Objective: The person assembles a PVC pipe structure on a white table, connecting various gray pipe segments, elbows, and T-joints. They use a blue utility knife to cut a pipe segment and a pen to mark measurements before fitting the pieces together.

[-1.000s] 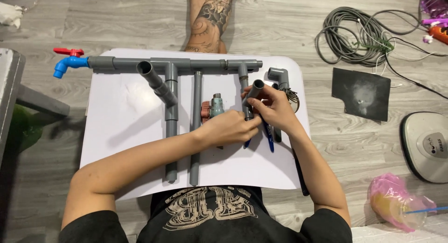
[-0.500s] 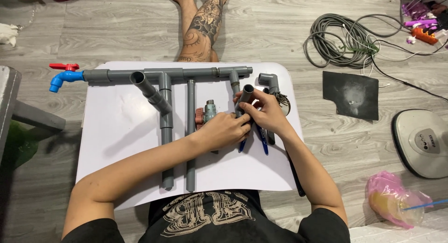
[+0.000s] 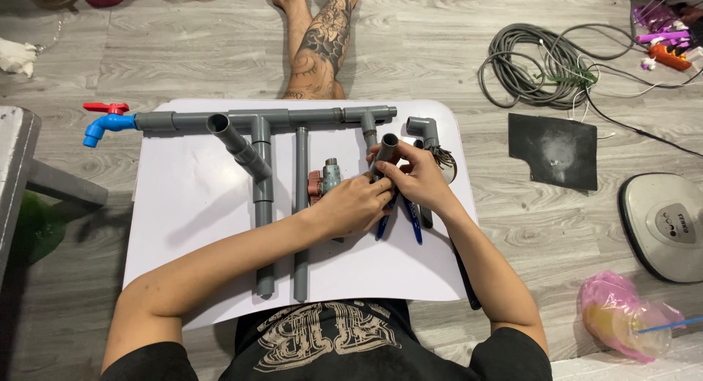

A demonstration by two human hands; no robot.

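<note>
The white board (image 3: 183, 205) is lying across the person's lap, its left half mostly bare — wide room there between the pipe assembly (image 3: 263, 120) and the board's left edge. On the right the board's edge is running just beside the right forearm, with grey floor beyond it reaching to the black mat (image 3: 556, 150) and the round white appliance (image 3: 663, 223), which the frame's right edge is cutting off.

Both hands are meeting just right of the frame's centre. The left hand (image 3: 353, 205) is curling closed around the lower part of a short grey pipe piece (image 3: 386, 148); the right hand (image 3: 419, 177) is pinching it from the right with bent fingers. The hands are hiding most of the piece, so its lower end cannot be made out. Blue-handled pliers (image 3: 406, 218) are peeking out beneath the hands.

The pipe piece is tilting, its long axis running from lower left to upper right, open mouth facing up toward the top of the frame.
</note>
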